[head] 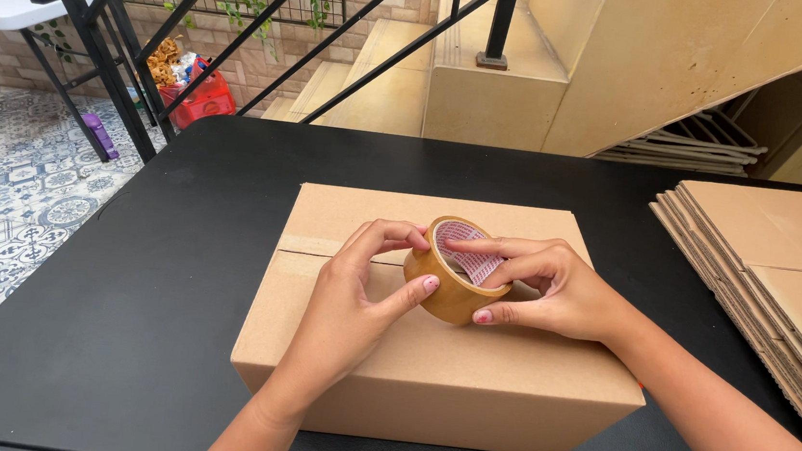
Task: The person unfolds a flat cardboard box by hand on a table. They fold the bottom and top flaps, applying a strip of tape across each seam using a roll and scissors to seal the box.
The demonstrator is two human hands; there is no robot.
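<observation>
I see the roll of brown packing tape [456, 271] held just above the top of the closed cardboard box [428, 354], tilted so its open core faces up and toward me. My left hand [356, 299] grips the roll from its near-left side, thumb pressed on the outer band and fingertips curled over the rim. My right hand [541, 286] closes on the opposite side, thumb under the roll and index finger laid across the top edge. I judge this two-sided hold steadies the roll while the fingers feel along the band for the loose end, which I cannot make out against the same-coloured tape.

The box sits under the roll in the middle of the black table [166, 263], its flap seam running left from the roll, apparently untaped; the roll and hands hide the seam's right stretch. To the right of the box lies a stack of flattened cardboard [774, 277], cut off by the frame edge. Beyond the box rise a black stair railing [99, 35] and tan steps [395, 70].
</observation>
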